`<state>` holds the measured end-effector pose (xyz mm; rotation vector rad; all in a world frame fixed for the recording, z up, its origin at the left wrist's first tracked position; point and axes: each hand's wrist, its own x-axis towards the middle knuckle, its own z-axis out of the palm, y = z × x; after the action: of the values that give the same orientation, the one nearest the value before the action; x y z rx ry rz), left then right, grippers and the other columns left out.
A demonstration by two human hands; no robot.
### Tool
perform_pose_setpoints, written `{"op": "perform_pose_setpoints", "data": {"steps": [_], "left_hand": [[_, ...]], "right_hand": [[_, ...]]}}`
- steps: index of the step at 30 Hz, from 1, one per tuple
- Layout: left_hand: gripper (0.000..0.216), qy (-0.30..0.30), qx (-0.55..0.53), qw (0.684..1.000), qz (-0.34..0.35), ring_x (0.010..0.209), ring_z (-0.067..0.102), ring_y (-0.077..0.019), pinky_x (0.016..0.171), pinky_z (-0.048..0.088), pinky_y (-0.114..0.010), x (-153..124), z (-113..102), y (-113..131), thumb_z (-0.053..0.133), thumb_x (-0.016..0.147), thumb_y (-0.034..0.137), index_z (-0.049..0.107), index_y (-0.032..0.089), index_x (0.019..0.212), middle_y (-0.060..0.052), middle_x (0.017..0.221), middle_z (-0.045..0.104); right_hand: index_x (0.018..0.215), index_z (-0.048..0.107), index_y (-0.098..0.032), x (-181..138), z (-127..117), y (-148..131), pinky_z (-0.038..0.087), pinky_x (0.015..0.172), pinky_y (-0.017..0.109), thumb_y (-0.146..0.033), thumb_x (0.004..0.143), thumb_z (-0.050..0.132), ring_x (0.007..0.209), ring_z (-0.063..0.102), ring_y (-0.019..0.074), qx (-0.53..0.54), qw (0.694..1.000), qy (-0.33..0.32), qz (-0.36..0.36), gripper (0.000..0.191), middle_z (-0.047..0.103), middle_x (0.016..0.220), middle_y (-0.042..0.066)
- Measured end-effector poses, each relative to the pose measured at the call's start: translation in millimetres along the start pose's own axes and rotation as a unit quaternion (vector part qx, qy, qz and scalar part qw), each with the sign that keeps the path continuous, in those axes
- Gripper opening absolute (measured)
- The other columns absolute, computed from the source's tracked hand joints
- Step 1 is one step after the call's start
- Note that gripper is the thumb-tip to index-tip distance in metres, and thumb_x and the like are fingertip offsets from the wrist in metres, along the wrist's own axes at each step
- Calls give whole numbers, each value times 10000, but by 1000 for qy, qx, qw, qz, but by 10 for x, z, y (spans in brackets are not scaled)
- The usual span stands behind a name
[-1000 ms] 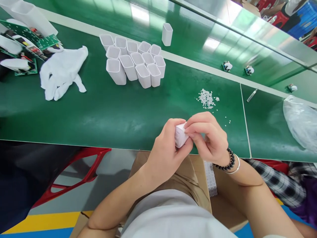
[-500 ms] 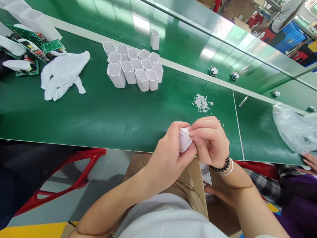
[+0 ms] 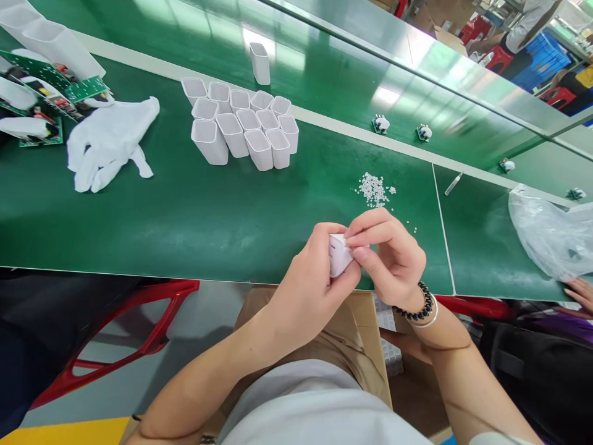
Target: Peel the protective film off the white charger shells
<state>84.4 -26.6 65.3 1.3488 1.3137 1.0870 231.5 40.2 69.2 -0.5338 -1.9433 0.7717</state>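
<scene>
My left hand (image 3: 319, 266) is closed around a white plastic housing (image 3: 339, 254) with small slots in its end face. The fingers of my right hand (image 3: 391, 253) are pinched together against the housing's upper corner. Whatever lies between those fingertips is too small or hidden to make out. Just beyond my hands, a pile of tiny whitish pieces (image 3: 373, 188) is spread on the green bench (image 3: 162, 228). Several white open-topped housings (image 3: 234, 133) stand in a cluster to the left of the pile.
A white glove (image 3: 109, 139) and circuit boards (image 3: 50, 86) lie at left. One housing (image 3: 260, 63) and small board parts (image 3: 380, 125) sit on the green strip behind. A pen-like tool (image 3: 453, 184) and plastic bag (image 3: 551, 235) lie right, near another person's hand (image 3: 579, 293).
The lone housing and small board parts on the back strip have moved left. My right fingers have shifted slightly on the housing's corner, while my left hand keeps its hold.
</scene>
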Motion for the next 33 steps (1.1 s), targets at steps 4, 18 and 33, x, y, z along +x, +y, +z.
{"op": "perform_pose_setpoints", "data": {"steps": [4,18,33], "left_hand": [[201,-4,14,1000,-4,697,594,-125,529,399,-222,-3,16,-38,549,983,340,490,233,1142,-6,900,616],[168,-60,81,994,-39,681,585,-152,553,413,-269,5,-56,-30,486,993,342,438,240,1118,-12,955,610],[134,-141,8,986,-92,722,511,-124,622,403,-268,-157,31,-109,523,1000,329,498,226,1082,23,913,581]], "right_hand": [[867,670,-214,-15,-9,-23,559,765,377,-154,904,655,861,642,195,84,990,-4,110,72,675,922,57],[897,738,-199,-76,12,66,539,837,317,-104,868,738,924,637,161,220,955,-9,201,99,671,943,43],[937,696,-202,-612,92,11,514,807,310,-92,907,681,902,615,150,156,967,42,198,115,639,980,39]]}}
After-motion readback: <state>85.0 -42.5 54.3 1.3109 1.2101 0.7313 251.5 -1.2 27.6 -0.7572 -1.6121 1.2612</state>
